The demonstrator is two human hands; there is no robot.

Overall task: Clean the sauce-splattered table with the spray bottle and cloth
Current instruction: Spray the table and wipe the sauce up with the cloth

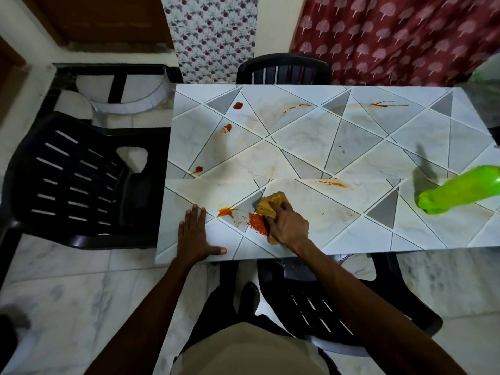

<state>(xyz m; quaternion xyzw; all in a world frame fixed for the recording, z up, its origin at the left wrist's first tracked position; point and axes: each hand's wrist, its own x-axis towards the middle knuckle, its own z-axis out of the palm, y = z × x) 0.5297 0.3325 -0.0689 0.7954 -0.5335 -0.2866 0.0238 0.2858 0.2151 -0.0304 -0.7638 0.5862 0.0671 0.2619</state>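
My right hand (288, 226) grips a folded orange-brown cloth (270, 205) and presses it on the table (351, 147), right beside a thick red sauce patch (257, 224). My left hand (196, 234) lies flat on the table's near left corner, fingers straight. An orange smear (226, 211) sits between the two hands. Red sauce blobs (237, 105) and streaks (384, 104) dot the far and left parts of the tabletop. A bright green spray bottle (460, 189) lies on its side at the right edge of the table.
Black plastic chairs stand at the left (81, 182), at the far side (284, 69) and under the near edge (324, 307). A maroon patterned curtain (392, 36) hangs behind the table. The floor (67, 280) is pale marble.
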